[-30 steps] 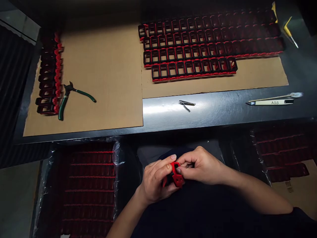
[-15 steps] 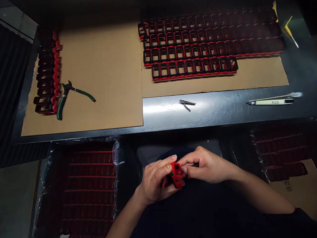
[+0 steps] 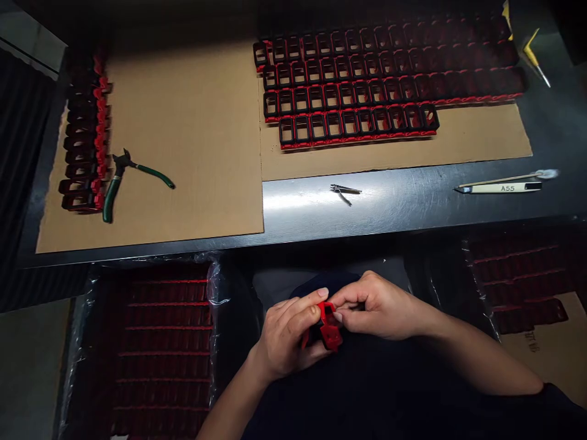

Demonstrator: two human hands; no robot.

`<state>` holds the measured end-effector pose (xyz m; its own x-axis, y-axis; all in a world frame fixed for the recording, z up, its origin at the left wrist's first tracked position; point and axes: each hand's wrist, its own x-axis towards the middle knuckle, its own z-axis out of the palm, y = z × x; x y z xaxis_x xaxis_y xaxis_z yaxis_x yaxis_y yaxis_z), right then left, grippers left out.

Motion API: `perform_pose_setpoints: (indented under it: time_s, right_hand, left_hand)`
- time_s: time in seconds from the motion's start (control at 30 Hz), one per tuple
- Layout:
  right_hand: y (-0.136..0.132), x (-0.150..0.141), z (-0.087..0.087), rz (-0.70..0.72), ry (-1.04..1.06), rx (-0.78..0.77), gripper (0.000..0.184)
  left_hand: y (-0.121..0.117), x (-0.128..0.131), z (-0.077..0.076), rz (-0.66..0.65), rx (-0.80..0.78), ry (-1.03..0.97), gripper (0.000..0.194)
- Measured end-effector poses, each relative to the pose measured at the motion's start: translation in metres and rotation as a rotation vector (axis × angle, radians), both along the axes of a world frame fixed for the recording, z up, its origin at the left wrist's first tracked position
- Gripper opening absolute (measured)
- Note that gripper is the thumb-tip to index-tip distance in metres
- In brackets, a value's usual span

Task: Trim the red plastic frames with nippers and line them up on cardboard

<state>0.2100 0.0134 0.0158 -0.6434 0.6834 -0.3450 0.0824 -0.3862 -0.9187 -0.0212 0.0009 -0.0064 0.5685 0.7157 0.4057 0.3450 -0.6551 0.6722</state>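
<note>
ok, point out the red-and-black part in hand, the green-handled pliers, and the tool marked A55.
red-and-black part (image 3: 331, 335): head view, on its red face.
green-handled pliers (image 3: 123, 161): head view, on the metal head where the handles meet.
tool marked A55 (image 3: 493, 189): head view, on its pale body.

A red-and-black, hollow, plastic-looking frame (image 3: 331, 337) sits tilted right there in the left hand (image 3: 287, 335), red end showing.

The hands (image 3: 288, 333) are before the table (image 3: 298, 214), between two boxes (image 3: 214, 290).
</note>
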Motion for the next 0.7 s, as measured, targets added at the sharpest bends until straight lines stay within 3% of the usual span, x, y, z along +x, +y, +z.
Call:
perform_pose_setpoints:
  time_s: [0.27,0.5,0.7]
  right_hand:
    - [-0.0015,-0.0063,0.002,-0.064,-0.027,-0.049,0.018]
    - [-0.0002,-0.0007,0.0005,-0.013,0.008,-0.016,0.02]
    - [-0.0004,-0.0031,0.0016,-0.037,-0.004,-0.088,0.016]
  left_hand:
    - [0.0015,0.0008,0.0018,-0.006,-0.006,-0.002,0.058]
    - [0.0004,0.0009,-0.0009,-0.01,0.004,-0.026,0.063]
    - [0.0028,0.0012,0.0017,-0.017,-0.007,-0.016,0.064]
